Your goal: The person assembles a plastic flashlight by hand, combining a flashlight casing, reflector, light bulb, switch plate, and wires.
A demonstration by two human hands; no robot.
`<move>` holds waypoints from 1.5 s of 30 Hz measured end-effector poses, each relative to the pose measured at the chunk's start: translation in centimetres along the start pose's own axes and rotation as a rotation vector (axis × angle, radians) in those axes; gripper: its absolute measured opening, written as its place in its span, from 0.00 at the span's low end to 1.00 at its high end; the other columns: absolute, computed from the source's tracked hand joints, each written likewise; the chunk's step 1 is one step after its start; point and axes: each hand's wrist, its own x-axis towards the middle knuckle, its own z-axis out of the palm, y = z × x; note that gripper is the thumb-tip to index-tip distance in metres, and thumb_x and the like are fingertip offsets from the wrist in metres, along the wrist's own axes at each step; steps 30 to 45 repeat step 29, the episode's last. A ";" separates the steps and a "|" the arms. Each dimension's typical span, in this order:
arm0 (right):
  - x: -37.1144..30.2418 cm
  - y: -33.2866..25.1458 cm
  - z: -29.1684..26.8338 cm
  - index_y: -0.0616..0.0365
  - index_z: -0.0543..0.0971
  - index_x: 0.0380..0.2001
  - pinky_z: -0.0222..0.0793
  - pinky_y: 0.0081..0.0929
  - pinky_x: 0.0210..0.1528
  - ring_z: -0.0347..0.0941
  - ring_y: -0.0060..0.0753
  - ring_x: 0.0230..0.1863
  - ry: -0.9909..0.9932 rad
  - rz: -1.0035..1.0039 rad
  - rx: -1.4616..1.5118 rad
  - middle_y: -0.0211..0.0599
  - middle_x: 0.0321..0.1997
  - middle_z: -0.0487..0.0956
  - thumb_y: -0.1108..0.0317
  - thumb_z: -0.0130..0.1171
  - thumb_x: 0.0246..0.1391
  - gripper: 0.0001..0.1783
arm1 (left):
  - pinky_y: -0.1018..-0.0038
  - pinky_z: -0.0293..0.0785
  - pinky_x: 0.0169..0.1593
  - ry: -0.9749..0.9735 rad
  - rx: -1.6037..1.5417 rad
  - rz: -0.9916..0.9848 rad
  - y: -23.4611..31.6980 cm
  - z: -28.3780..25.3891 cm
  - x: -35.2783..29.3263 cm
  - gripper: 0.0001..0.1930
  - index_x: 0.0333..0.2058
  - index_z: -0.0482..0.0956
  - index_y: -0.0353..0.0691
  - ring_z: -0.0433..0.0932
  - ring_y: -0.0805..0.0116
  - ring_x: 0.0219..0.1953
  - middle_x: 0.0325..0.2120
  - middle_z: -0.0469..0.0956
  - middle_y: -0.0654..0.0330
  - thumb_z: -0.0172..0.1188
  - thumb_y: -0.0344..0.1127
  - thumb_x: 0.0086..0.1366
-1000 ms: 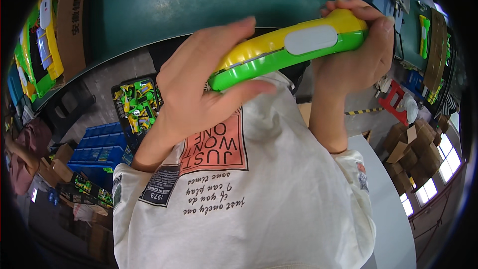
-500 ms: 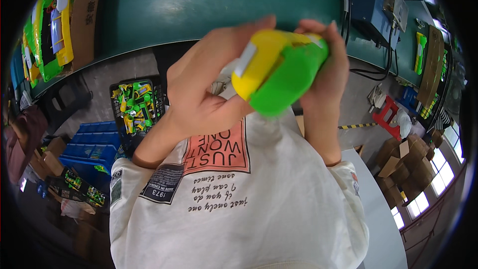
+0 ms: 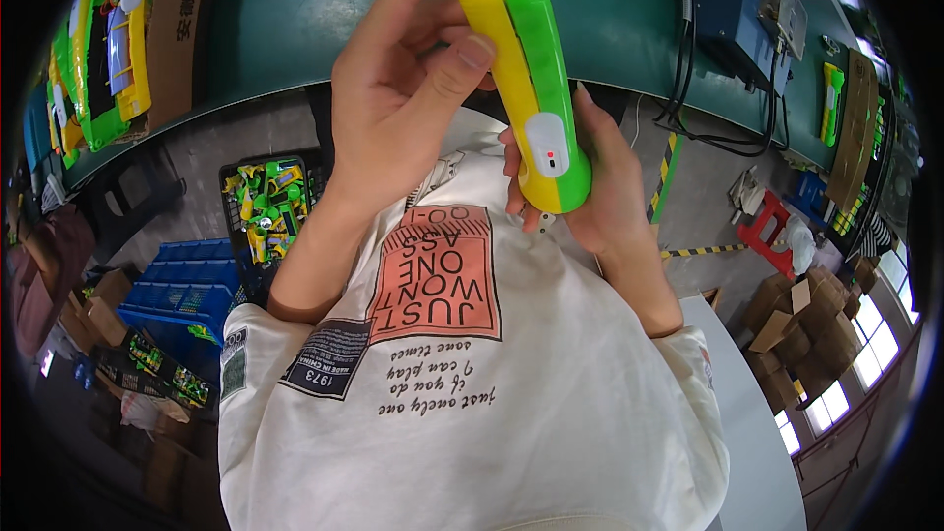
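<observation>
A yellow and green flashlight [image 3: 526, 69] is held up before my chest, its narrower end pointing away over the bench. A dark seam runs between its yellow and green halves, and a light grey panel with a small red dot sits near its wider end. My right hand [image 3: 605, 182] wraps around that wider end from the right. My left hand [image 3: 393, 98] has its thumb pressed to the yellow side farther up, the index finger stretched out past it; the other fingers are partly hidden behind. Below the wider end a small metal piece shows.
A green-topped bench [image 3: 295, 29] lies ahead, with a cardboard box [image 3: 182, 29] of similar yellow-green parts on the left and a blue machine [image 3: 737, 15] with black cables at right. A black crate [image 3: 231, 206] of small parts, blue crates [image 3: 187, 285] and a red stool [image 3: 767, 236] stand below.
The flashlight has swung from a blurred, foreshortened pose to lengthwise, its narrow end now farther away. My left hand has slid up along it; my right hand has moved lower, to the wider end.
</observation>
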 end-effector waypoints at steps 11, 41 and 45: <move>0.2 -0.9 -1.4 0.65 0.74 0.45 0.75 0.30 0.18 0.80 0.41 0.25 -0.260 -0.068 0.012 0.50 0.30 0.80 0.46 0.32 0.66 0.32 | 0.67 0.72 0.55 -0.037 0.043 0.007 0.2 -1.2 0.2 0.40 0.67 0.47 0.35 0.74 0.59 0.53 0.55 0.71 0.47 0.61 0.32 0.63; 4.5 -10.8 -1.9 0.59 0.82 0.34 0.66 0.19 0.26 0.69 0.25 0.21 0.155 -0.971 -1.229 0.32 0.25 0.80 0.53 0.58 0.59 0.18 | 0.70 0.68 0.58 -0.465 1.302 0.261 1.6 -4.4 2.8 0.46 0.66 0.52 0.52 0.76 0.53 0.48 0.48 0.76 0.57 0.69 0.29 0.51; 4.5 -10.8 -1.9 0.59 0.82 0.34 0.66 0.19 0.26 0.69 0.25 0.21 0.155 -0.971 -1.229 0.32 0.25 0.80 0.53 0.58 0.59 0.18 | 0.70 0.68 0.58 -0.465 1.302 0.261 1.6 -4.4 2.8 0.46 0.66 0.52 0.52 0.76 0.53 0.48 0.48 0.76 0.57 0.69 0.29 0.51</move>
